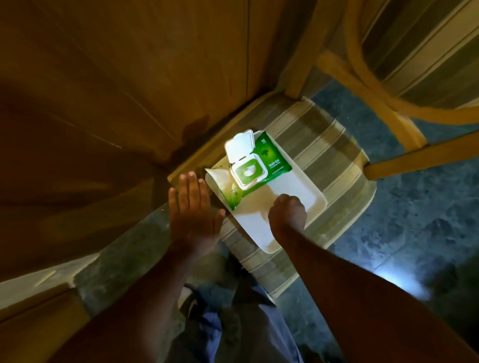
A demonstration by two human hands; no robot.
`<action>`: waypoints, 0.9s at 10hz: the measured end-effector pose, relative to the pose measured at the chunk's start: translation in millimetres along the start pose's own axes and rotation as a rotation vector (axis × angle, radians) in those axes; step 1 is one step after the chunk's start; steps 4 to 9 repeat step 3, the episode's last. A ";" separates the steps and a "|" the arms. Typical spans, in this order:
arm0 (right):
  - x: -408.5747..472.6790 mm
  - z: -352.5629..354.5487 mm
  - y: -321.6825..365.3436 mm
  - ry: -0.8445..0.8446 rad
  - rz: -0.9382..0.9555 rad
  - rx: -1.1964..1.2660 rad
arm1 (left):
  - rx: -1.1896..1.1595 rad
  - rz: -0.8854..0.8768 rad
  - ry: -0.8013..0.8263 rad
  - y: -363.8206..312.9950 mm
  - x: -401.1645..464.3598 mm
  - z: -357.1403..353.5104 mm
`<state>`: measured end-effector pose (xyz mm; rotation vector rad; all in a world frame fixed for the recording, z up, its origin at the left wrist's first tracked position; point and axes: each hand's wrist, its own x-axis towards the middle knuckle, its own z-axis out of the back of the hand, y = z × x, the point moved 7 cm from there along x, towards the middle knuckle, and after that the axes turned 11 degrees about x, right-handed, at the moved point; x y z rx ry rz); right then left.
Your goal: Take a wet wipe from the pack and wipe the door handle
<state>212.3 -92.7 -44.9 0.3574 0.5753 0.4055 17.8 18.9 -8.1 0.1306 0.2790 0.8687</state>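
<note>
Item: pack (255,164), a soft green film pouch with a white rigid flip lid (240,146) standing open; a white wipe (251,171) shows crumpled in the oval opening. It lies on a white, smooth, round-cornered tray (301,203), which sits on a chair seat (332,161) of striped woven cloth, the frame of pale bent wood. Right hand (287,213): this grip hangs over the tray just short of the pack, fingers curled downward and drawn together; whether they pinch anything cannot be told, and nothing shows in them. Left hand (191,207): flat, fingers spread and straight, palm down, empty, just to the pack's left, beside the tray's edge and not touching it. Beyond the left grip, a wooden door (107,77), warm brown with grained panels; no handle shows in view. Floor (424,229): mottled grey-blue, stone-like. Light is dim except on the pack. Step in hand, by judgement: drawing the first wipe. To do it well, the right grip should go forward to the opening and nip only the raised fold of the wipe with thumb and forefinger, then pull straight up and slowly, so one sheet comes free. The left grip could press the pouch's soft end down, since a light pack may lift with the wipe or slide on the slick tray.
</note>
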 end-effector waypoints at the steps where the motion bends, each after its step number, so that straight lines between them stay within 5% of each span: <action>1: 0.5 -13.5 -2.0 0.064 -0.023 0.035 | 0.004 0.014 0.017 4.0 4.2 -5.6; 9: -11.7 11.8 18.3 -0.026 0.039 -0.013 | -0.030 0.047 -0.010 0.3 3.5 5.4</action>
